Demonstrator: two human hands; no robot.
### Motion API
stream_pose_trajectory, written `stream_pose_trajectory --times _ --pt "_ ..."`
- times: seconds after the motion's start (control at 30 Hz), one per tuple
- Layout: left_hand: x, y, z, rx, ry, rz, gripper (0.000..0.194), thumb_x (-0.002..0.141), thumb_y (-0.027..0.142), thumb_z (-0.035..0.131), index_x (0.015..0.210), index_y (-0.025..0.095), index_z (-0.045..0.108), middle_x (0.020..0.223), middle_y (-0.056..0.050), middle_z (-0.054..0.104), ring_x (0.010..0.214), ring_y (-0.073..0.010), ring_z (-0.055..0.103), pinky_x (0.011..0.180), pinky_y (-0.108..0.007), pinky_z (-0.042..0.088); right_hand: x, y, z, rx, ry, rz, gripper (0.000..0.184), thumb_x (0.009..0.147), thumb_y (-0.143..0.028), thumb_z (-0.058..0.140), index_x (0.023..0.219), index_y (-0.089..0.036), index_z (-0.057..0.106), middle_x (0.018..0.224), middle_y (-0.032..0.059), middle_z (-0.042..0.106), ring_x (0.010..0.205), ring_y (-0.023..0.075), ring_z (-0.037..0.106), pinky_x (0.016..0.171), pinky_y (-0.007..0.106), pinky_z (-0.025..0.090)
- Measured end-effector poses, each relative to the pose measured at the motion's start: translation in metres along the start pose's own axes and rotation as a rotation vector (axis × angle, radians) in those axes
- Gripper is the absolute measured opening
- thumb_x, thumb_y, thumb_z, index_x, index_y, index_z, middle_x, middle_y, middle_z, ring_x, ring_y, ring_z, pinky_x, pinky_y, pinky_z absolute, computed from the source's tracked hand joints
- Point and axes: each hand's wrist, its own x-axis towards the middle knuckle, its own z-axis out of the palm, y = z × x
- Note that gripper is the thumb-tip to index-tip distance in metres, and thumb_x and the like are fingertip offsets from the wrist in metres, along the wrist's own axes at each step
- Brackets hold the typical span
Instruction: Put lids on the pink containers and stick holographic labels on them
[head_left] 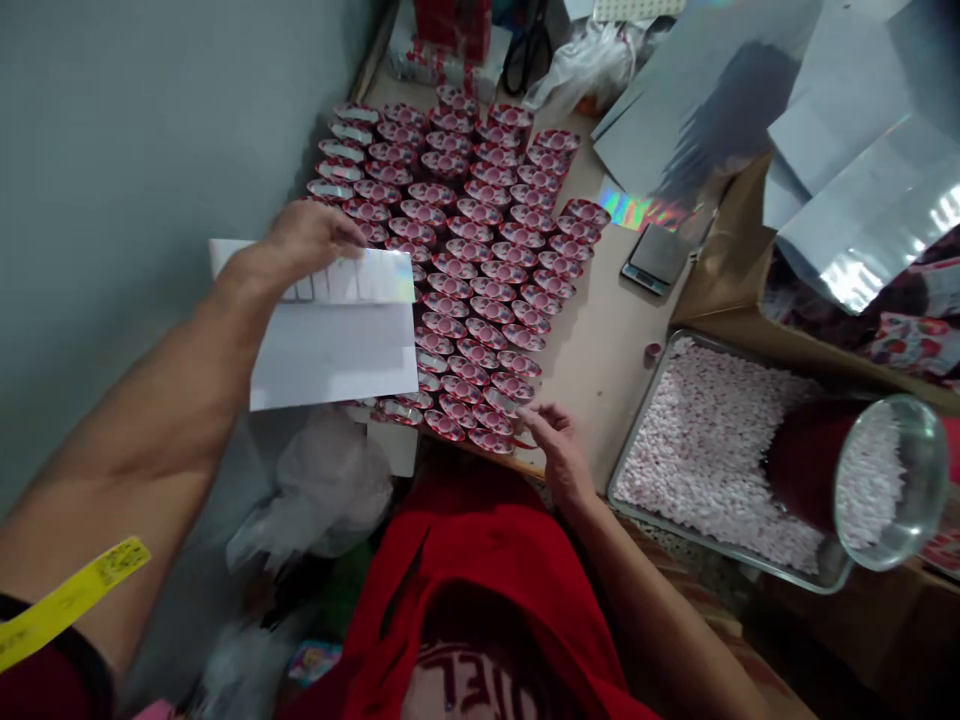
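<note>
My left hand [319,238] grips a folded white sheet [337,350] with a shiny strip along its upper part. The sheet hangs over the left side of a dense group of small red packets [457,265], which stand upright in rows with pinkish oval tops. Some packets at the left edge look paler on top. My right hand [561,452] is by the front right corner of the group, fingers bent and apart, fingertips close to the nearest packets. Whether they touch one is unclear.
Right of the packets lie a small scale [658,258] and a tiny cup [652,352]. A metal tray [637,425] holds white pellets and a tipped clear jar [892,480]. Shiny sheets [712,110] lie at the back right, beside a cardboard box [724,270]. A wall borders the left.
</note>
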Motion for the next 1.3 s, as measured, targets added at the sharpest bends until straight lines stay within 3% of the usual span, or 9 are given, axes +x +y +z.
stream_pose_trajectory --times 0.07,0.17,0.23,0.37,0.43,0.63,0.83,1.17,1.3 --pt "-0.022 0.002 0.012 -0.114 0.140 -0.023 0.027 0.087 0.040 0.080 0.089 0.016 0.070 0.098 -0.003 0.073 0.110 -0.0260 0.066 0.101 -0.048 0.050 -0.006 0.008 0.007 0.145 0.012 0.102 0.033 0.073 -0.049 0.087 0.078 -0.022 0.069 0.067 -0.0040 0.058 0.058 0.0115 0.041 0.058 0.027 0.034" --pt "-0.099 0.022 0.065 -0.331 0.367 -0.063 0.034 0.094 0.055 0.071 0.091 0.022 0.071 0.102 -0.008 0.076 0.110 -0.0271 0.066 0.100 -0.046 0.050 -0.011 0.012 0.021 0.260 0.028 0.150 0.033 0.068 -0.045 0.090 0.079 -0.021 0.070 0.068 -0.0050 0.056 0.057 0.0096 0.037 0.055 0.025 0.031" --pt "-0.157 0.035 0.109 -0.577 0.259 -0.125 0.041 0.085 0.064 0.077 0.085 0.022 0.073 0.088 -0.007 0.076 0.088 -0.0241 0.068 0.089 -0.042 0.054 -0.013 0.009 0.032 0.294 0.027 0.158 0.033 0.067 -0.044 0.091 0.079 -0.022 0.069 0.066 -0.0060 0.053 0.055 0.0087 0.033 0.053 0.025 0.028" --pt "-0.223 0.044 0.171 -1.334 -0.290 -0.427 0.069 0.065 0.076 0.086 0.102 0.017 0.076 0.100 -0.012 0.079 0.079 -0.0193 0.072 0.076 -0.035 0.059 -0.016 0.007 0.056 0.284 0.008 0.140 0.033 0.068 -0.046 0.090 0.076 -0.022 0.068 0.061 -0.0073 0.048 0.052 0.0084 0.028 0.050 0.025 0.025" --pt "-0.227 0.044 0.183 -1.516 -0.378 -0.491 0.072 0.059 0.070 0.093 0.103 0.016 0.076 0.102 -0.013 0.079 0.081 -0.0182 0.073 0.076 -0.032 0.059 -0.015 0.009 0.065 0.272 -0.004 0.141 0.033 0.067 -0.046 0.090 0.073 -0.022 0.067 0.057 -0.0080 0.045 0.051 0.0082 0.026 0.049 0.026 0.024" --pt "-0.201 0.048 0.188 -1.503 -0.223 -0.502 0.047 0.056 0.048 0.098 0.084 0.018 0.075 0.078 -0.002 0.074 0.068 -0.0145 0.068 0.061 -0.025 0.053 -0.001 0.021 0.076 0.267 0.041 0.190 0.040 0.056 -0.046 0.094 0.069 -0.022 0.064 0.052 -0.0100 0.040 0.048 0.0064 0.022 0.047 0.026 0.018" --pt "-0.191 0.051 0.194 -1.531 -0.209 -0.522 0.044 0.055 0.044 0.097 0.081 0.018 0.073 0.074 0.000 0.072 0.069 -0.0147 0.068 0.069 -0.029 0.059 0.009 0.028 0.071 0.277 0.067 0.181 0.039 0.062 -0.048 0.093 0.073 -0.021 0.066 0.052 -0.0100 0.043 0.046 0.0062 0.024 0.043 0.025 0.021" --pt "-0.185 0.055 0.206 -1.579 -0.199 -0.525 0.058 0.066 0.069 0.088 0.080 0.018 0.063 0.075 -0.002 0.072 0.068 -0.0162 0.073 0.064 -0.026 0.060 0.011 0.018 0.074 0.257 0.059 0.164 0.039 0.063 -0.047 0.094 0.076 -0.021 0.068 0.053 -0.0098 0.044 0.046 0.0057 0.025 0.043 0.024 0.020" --pt "-0.184 0.055 0.209 -1.631 -0.266 -0.633 0.066 0.072 0.077 0.080 0.088 0.016 0.063 0.075 -0.007 0.074 0.069 -0.0211 0.077 0.060 -0.028 0.062 0.008 0.009 0.080 0.270 0.031 0.198 0.041 0.061 -0.048 0.095 0.074 -0.020 0.068 0.051 -0.0105 0.040 0.047 0.0058 0.023 0.044 0.024 0.020"
